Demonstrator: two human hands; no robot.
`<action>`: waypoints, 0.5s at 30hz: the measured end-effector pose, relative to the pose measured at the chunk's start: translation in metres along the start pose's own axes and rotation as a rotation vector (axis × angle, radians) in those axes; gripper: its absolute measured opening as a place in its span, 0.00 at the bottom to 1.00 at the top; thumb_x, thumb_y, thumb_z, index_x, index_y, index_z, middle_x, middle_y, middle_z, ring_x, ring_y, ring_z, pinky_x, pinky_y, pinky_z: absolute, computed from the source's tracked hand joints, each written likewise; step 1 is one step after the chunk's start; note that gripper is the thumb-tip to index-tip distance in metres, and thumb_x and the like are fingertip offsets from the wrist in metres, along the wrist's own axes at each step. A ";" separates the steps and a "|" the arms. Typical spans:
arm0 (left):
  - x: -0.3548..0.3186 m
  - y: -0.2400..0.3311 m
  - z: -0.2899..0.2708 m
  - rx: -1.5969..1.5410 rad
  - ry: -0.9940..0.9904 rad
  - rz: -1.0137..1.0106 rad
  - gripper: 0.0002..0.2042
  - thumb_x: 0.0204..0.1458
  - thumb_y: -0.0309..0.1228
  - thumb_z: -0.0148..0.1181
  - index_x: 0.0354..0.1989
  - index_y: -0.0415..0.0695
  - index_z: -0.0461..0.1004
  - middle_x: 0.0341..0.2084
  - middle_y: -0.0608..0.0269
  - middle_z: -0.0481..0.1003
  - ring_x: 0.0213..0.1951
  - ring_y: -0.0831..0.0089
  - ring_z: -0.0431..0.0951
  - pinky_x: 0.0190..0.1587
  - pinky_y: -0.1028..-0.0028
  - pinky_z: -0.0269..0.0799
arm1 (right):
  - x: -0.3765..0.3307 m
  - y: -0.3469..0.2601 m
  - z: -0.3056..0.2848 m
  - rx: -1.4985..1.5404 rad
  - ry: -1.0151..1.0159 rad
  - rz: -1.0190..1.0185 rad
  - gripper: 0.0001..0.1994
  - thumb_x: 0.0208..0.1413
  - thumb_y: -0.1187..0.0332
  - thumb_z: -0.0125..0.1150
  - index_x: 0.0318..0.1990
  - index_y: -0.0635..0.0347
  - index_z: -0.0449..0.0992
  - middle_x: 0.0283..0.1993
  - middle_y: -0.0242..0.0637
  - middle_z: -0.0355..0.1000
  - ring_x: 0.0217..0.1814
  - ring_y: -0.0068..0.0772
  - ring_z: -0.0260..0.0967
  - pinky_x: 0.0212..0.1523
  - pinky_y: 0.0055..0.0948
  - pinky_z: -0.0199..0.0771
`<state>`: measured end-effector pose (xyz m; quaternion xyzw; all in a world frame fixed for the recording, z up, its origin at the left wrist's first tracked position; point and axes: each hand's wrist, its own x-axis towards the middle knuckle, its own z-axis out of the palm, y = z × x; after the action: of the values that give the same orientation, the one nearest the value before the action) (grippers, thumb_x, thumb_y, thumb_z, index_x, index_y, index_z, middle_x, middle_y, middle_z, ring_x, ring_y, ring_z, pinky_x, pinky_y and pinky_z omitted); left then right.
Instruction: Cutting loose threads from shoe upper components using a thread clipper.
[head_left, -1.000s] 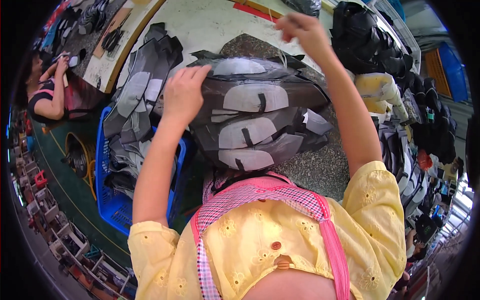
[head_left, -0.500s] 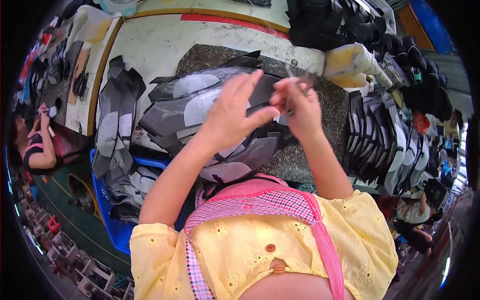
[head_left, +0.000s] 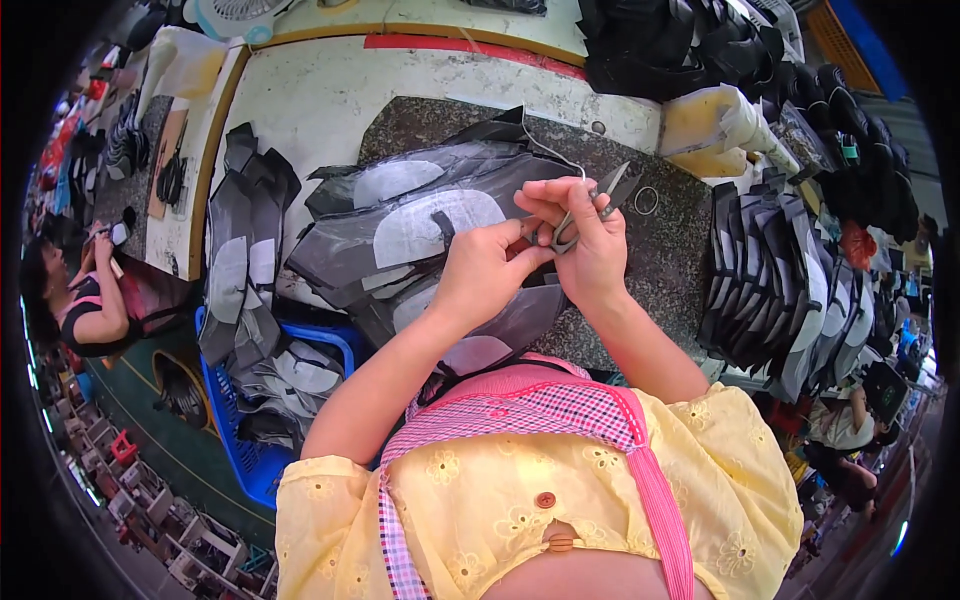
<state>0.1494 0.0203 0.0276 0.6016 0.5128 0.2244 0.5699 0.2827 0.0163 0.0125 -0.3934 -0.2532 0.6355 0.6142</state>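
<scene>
My right hand [head_left: 592,250] is closed around small metal scissors [head_left: 618,188], their blades pointing up and away to the right. Close against it, my left hand [head_left: 488,268] has its fingertips pinched together; whatever lies between them is too small to make out. Beneath both hands spreads a pile of dark grey shaped sheet pieces [head_left: 335,240], some with pale grey rounded patches [head_left: 430,222]. A thin light cord or strip [head_left: 548,150] runs from the pile's far edge toward my right hand.
The pile lies on a speckled dark slab [head_left: 655,260] on a white worktable [head_left: 300,90]. Stacked grey pieces [head_left: 765,270] stand at right, more [head_left: 240,240] at left. A blue basket [head_left: 240,440] holds pieces below the left edge. Another person [head_left: 90,290] sits far left.
My left hand has come down from a spread pose to a pinch beside my right hand. The right hand has shifted slightly lower and left, still with the scissors. The whole view has shifted slightly.
</scene>
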 end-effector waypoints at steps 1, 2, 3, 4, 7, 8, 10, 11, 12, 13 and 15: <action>-0.001 -0.003 0.001 -0.018 0.055 0.021 0.10 0.44 0.28 0.62 0.35 0.38 0.74 0.22 0.66 0.76 0.24 0.85 0.71 0.29 0.80 0.67 | -0.001 0.002 0.000 0.040 0.008 -0.020 0.14 0.60 0.60 0.45 0.37 0.61 0.72 0.39 0.41 0.73 0.40 0.35 0.73 0.27 0.21 0.65; -0.003 -0.003 -0.001 -0.018 0.056 0.021 0.10 0.44 0.28 0.62 0.35 0.38 0.74 0.22 0.66 0.76 0.24 0.85 0.71 0.29 0.80 0.67 | -0.001 0.001 0.000 0.041 0.007 -0.020 0.14 0.60 0.60 0.45 0.37 0.61 0.72 0.39 0.41 0.73 0.40 0.35 0.73 0.27 0.21 0.65; -0.006 -0.003 -0.004 0.030 0.076 0.044 0.08 0.45 0.27 0.60 0.33 0.38 0.74 0.22 0.63 0.75 0.23 0.82 0.72 0.28 0.79 0.66 | -0.003 -0.001 -0.001 -0.077 0.035 0.010 0.15 0.59 0.60 0.46 0.39 0.62 0.72 0.38 0.40 0.74 0.39 0.33 0.73 0.26 0.19 0.64; -0.009 -0.003 -0.008 0.077 0.096 0.066 0.06 0.46 0.26 0.58 0.31 0.38 0.73 0.21 0.61 0.75 0.23 0.80 0.72 0.27 0.77 0.66 | -0.004 -0.004 -0.004 -0.194 0.063 0.040 0.15 0.59 0.59 0.46 0.40 0.63 0.72 0.37 0.40 0.74 0.38 0.32 0.74 0.25 0.18 0.63; -0.021 -0.002 -0.031 0.300 0.064 0.184 0.04 0.47 0.25 0.54 0.28 0.38 0.70 0.21 0.57 0.72 0.24 0.67 0.73 0.28 0.73 0.65 | 0.003 -0.013 -0.052 -0.840 0.143 -0.046 0.12 0.58 0.64 0.50 0.39 0.63 0.75 0.33 0.36 0.75 0.34 0.24 0.72 0.37 0.23 0.71; -0.026 -0.002 -0.034 0.306 0.072 0.178 0.04 0.47 0.25 0.54 0.28 0.38 0.70 0.21 0.57 0.72 0.24 0.67 0.73 0.28 0.73 0.65 | 0.009 -0.020 -0.074 -1.194 0.171 -0.042 0.09 0.55 0.69 0.52 0.39 0.61 0.75 0.34 0.38 0.75 0.33 0.25 0.72 0.36 0.23 0.71; -0.036 -0.001 -0.036 0.347 -0.022 0.206 0.03 0.49 0.25 0.51 0.28 0.38 0.66 0.22 0.53 0.68 0.28 0.56 0.70 0.30 0.69 0.65 | 0.010 -0.027 -0.079 -1.247 0.122 -0.286 0.08 0.50 0.74 0.55 0.38 0.60 0.76 0.35 0.41 0.75 0.34 0.28 0.73 0.35 0.24 0.72; -0.041 0.000 -0.037 0.355 -0.013 0.191 0.03 0.49 0.25 0.51 0.28 0.38 0.66 0.22 0.53 0.68 0.28 0.56 0.70 0.30 0.69 0.65 | 0.008 -0.033 -0.052 -1.242 0.062 -0.370 0.08 0.48 0.75 0.56 0.38 0.60 0.75 0.35 0.41 0.75 0.35 0.30 0.73 0.35 0.25 0.72; -0.048 0.001 -0.040 0.335 0.005 0.219 0.04 0.49 0.25 0.50 0.28 0.38 0.66 0.23 0.53 0.67 0.29 0.55 0.70 0.31 0.68 0.65 | 0.001 -0.039 -0.018 -1.173 -0.165 -0.295 0.10 0.47 0.74 0.57 0.39 0.59 0.75 0.35 0.41 0.74 0.34 0.31 0.73 0.34 0.25 0.71; -0.052 0.004 -0.044 0.317 0.023 0.255 0.04 0.50 0.25 0.50 0.29 0.38 0.65 0.24 0.53 0.66 0.29 0.55 0.69 0.32 0.68 0.65 | -0.001 -0.038 0.010 -1.097 -0.384 -0.229 0.11 0.46 0.73 0.58 0.39 0.58 0.75 0.34 0.41 0.74 0.34 0.33 0.73 0.34 0.26 0.71; -0.056 0.014 -0.058 0.410 0.178 0.323 0.04 0.51 0.26 0.48 0.28 0.38 0.64 0.24 0.53 0.66 0.28 0.55 0.69 0.31 0.66 0.64 | 0.004 -0.027 0.028 -0.870 -0.708 0.061 0.13 0.44 0.69 0.60 0.40 0.57 0.75 0.28 0.39 0.73 0.29 0.34 0.71 0.33 0.28 0.70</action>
<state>0.0844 0.0004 0.0728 0.7564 0.4929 0.2557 0.3458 0.2756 0.0283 0.0488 -0.3803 -0.6713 0.5833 0.2539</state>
